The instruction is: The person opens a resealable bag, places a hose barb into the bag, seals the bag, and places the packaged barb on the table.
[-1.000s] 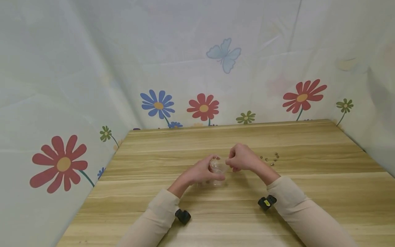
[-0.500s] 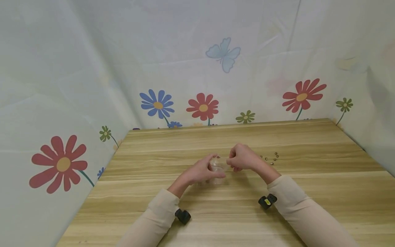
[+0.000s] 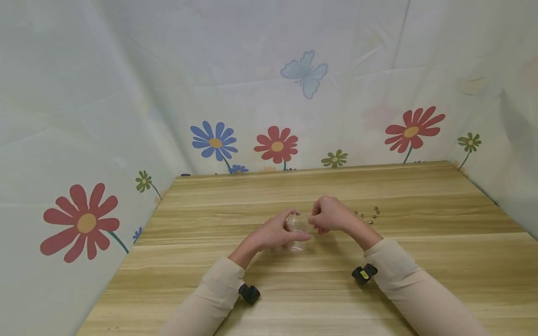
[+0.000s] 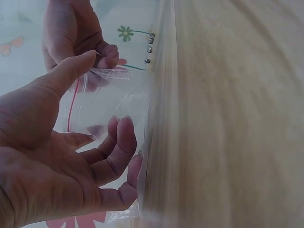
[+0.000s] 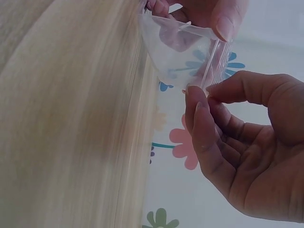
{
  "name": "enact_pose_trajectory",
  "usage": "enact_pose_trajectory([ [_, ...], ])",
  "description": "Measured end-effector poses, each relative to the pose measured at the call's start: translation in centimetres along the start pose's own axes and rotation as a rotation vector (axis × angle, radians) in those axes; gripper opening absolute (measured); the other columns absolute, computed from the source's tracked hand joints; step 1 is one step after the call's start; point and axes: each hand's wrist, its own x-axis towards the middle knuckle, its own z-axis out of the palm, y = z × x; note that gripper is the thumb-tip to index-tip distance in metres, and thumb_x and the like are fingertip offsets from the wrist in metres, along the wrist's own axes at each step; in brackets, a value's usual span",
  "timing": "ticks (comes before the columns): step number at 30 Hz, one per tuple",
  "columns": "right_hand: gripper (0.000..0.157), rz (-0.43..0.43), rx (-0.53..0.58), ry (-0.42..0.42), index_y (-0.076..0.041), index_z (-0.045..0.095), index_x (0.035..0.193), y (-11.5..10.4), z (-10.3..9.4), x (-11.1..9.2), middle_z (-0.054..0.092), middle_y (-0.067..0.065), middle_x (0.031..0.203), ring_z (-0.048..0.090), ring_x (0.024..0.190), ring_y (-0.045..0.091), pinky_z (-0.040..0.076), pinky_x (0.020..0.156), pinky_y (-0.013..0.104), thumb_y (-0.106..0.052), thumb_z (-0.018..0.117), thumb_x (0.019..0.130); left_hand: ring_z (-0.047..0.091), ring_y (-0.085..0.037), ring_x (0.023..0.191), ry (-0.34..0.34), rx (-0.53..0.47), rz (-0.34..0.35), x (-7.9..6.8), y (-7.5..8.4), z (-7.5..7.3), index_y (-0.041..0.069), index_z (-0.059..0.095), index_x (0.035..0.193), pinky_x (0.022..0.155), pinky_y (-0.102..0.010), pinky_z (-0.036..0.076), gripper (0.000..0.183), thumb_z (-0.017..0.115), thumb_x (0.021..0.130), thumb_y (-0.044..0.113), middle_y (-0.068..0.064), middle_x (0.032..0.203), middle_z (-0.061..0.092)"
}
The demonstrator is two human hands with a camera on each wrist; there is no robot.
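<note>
A clear zip-lock bag (image 4: 118, 95) with a red line along its zip stands between the two hands, close over the wooden table. My left hand (image 3: 277, 232) holds it from the left, with the thumb at the zip end and the other fingers bent along its side. From the other side, my right hand (image 5: 247, 133) pinches the bag's corner by the zip between thumb and fingertips, as the right wrist view shows. More clear plastic (image 4: 122, 213) shows below the left fingers. Several small shiny metal pieces (image 3: 371, 222) lie on the table beyond the right wrist.
The wood-grain table (image 3: 294, 294) reaches back to a pale curtain (image 3: 244, 60) printed with flowers and a butterfly. A black wrist camera (image 3: 250, 295) sits on the left sleeve, and another black camera (image 3: 364, 274) on the right one.
The left thumb has shifted slightly to the right along the bag, and the bag's shape has changed a little. The right hand stays nearly still, pinching the corner.
</note>
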Motion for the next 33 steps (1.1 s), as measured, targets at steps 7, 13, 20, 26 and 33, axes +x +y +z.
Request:
enact_pose_trajectory([
  [7,0.013,0.005,-0.009,-0.017,-0.002,0.065,0.077,0.18,0.1,0.12,0.065,0.008,0.069,0.066,0.059,0.019,0.053,0.056,0.03,-0.004,0.062,0.089,0.06,-0.023,0.095,-0.005,-0.004,0.01,-0.05,-0.13,-0.01,0.01,0.035,0.152,0.079,-0.036,0.05,0.087,0.079,0.085,0.044,-0.009,0.117,0.059],
  [13,0.012,0.019,-0.002,-0.023,-0.002,0.065,0.078,0.22,0.19,0.15,0.065,0.009,0.07,0.065,0.059,0.019,0.054,0.057,0.031,-0.003,0.061,0.089,0.061,-0.022,0.084,-0.003,0.007,0.001,0.16,-0.44,-0.06,0.015,0.03,0.155,0.067,-0.034,0.049,0.09,0.079,0.085,0.044,-0.009,0.105,0.063],
  [20,0.014,0.002,-0.001,-0.03,0.0,0.066,0.077,0.29,0.27,0.2,0.066,0.009,0.068,0.067,0.059,0.02,0.056,0.058,0.035,-0.004,0.06,0.089,0.061,-0.02,0.073,0.0,0.023,0.024,0.42,-0.85,-0.01,0.018,0.03,0.154,0.062,-0.033,0.047,0.088,0.08,0.085,0.042,-0.009,0.089,0.065],
  [26,0.014,0.009,0.015,-0.024,0.003,0.067,0.08,0.54,0.33,0.41,0.066,0.01,0.07,0.067,0.061,0.021,0.056,0.06,0.035,-0.005,0.06,0.09,0.061,-0.021,0.071,0.001,0.005,0.02,0.46,-0.91,-0.06,0.016,0.032,0.153,0.062,-0.034,0.047,0.086,0.079,0.086,0.042,-0.01,0.087,0.065],
  [33,0.015,-0.013,0.002,-0.004,0.0,0.067,0.077,0.57,0.18,0.51,0.066,0.007,0.067,0.066,0.058,0.019,0.055,0.057,0.033,-0.005,0.06,0.09,0.06,-0.019,0.068,-0.001,-0.008,0.025,0.37,-0.62,-0.22,0.015,0.032,0.152,0.06,-0.032,0.045,0.087,0.082,0.084,0.036,-0.01,0.084,0.065],
])
